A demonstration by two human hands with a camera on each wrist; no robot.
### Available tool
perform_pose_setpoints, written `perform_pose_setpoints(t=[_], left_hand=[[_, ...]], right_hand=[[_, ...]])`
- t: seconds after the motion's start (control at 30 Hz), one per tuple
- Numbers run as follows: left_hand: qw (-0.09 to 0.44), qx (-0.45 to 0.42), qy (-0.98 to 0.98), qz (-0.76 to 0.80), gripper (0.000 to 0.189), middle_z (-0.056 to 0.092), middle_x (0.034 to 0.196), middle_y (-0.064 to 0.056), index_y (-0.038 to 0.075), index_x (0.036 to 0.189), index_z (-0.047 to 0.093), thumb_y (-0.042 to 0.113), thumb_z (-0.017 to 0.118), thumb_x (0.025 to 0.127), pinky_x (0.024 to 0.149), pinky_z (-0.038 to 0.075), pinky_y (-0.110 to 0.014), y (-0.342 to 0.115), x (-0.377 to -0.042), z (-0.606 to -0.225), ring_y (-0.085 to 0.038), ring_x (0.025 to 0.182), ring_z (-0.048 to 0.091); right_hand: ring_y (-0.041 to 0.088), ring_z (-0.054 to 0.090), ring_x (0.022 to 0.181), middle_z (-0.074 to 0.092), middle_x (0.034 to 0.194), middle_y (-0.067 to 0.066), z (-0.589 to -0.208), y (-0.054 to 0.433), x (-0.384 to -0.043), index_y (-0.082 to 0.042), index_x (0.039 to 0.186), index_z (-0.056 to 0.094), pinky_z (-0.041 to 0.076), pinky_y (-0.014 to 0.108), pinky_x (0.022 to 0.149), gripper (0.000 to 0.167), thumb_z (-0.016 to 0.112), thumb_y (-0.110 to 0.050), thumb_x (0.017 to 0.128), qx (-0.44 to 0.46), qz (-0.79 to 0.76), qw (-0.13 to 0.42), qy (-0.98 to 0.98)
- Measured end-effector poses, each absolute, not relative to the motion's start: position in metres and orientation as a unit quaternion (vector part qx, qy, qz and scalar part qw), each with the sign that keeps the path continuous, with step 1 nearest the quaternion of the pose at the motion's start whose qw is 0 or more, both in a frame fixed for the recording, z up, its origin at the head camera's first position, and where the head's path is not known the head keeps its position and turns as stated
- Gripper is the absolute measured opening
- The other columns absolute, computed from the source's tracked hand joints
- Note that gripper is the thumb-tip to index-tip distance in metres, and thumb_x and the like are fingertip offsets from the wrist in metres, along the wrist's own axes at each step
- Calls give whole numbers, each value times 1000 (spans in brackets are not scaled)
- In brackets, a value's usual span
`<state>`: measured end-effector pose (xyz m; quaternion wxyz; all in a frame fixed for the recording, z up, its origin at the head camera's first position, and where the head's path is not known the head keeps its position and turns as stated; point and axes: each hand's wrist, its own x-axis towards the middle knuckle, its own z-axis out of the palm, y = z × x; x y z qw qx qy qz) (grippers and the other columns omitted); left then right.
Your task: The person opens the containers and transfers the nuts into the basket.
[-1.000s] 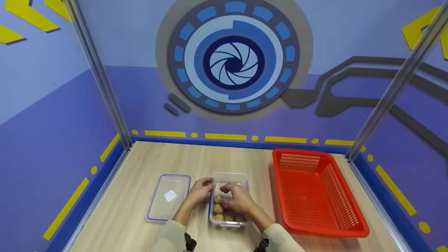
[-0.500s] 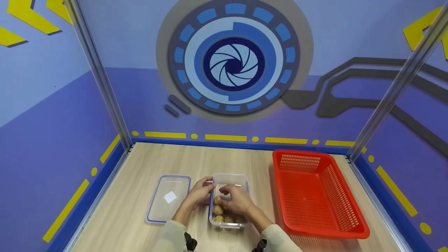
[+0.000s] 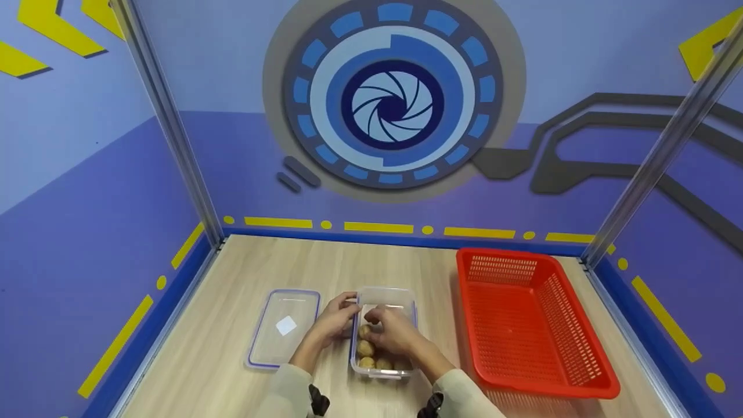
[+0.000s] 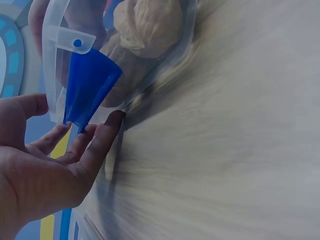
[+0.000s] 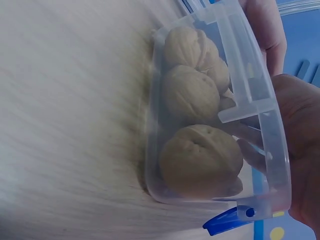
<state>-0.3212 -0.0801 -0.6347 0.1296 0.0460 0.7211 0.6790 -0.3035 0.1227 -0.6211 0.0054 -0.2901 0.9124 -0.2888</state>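
In the head view, a clear plastic container (image 3: 383, 373) with blue-edged sides stands on the table. Several walnuts (image 3: 365, 348) lie along its near end and left side. My left hand (image 3: 335, 319) grips the container's left wall, thumb at the rim. In the left wrist view the fingers meet the outside by a blue latch (image 4: 92, 80) that hangs down. My right hand (image 3: 396, 331) reaches into the container with bent fingers, thumb right beside a walnut. Its other fingertips are hidden, and I cannot tell whether they hold a walnut. The right wrist view shows walnuts (image 5: 200, 160) through the wall.
The container's clear lid (image 3: 284, 342), with a blue seal and a white label, lies on the table (image 3: 313, 261) to the left. A red plastic basket (image 3: 511, 337) stands to the right. Metal posts and printed panels enclose the table.
The camera view shifts slightly. Both hands stay almost where they were at the container, and the walnuts, lid and basket keep their places.
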Motion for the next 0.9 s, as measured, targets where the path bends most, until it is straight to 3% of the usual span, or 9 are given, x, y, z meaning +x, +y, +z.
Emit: perform_pose_setpoints(t=[0.13, 0.53, 0.9], left_hand=[[122, 45, 719, 683, 45, 62, 125, -16, 1, 148, 52, 14, 59, 106, 80, 59, -40, -79, -322, -635, -29, 114, 62], [123, 51, 722, 679, 47, 62, 128, -17, -1, 149, 50, 17, 60, 106, 79, 58, -37, -79, -322, -635, -28, 110, 63], [130, 56, 712, 687, 45, 61, 130, -24, -4, 149, 49, 12, 58, 107, 80, 57, -37, -78, -322, -636, -37, 114, 64]], right_hand=[[24, 70, 101, 74, 108, 10, -623, 123, -305, -2, 116, 76, 58, 43, 92, 26, 81, -12, 93, -307, -281, -5, 909], [18, 70, 103, 75, 113, 6, -626, 123, -304, -3, 122, 75, 59, 41, 93, 29, 80, -14, 96, -293, -255, 9, 921], [11, 63, 88, 73, 107, 0, -626, 124, -304, -10, 123, 77, 56, 34, 82, 29, 79, -12, 93, -318, -234, -5, 919]])
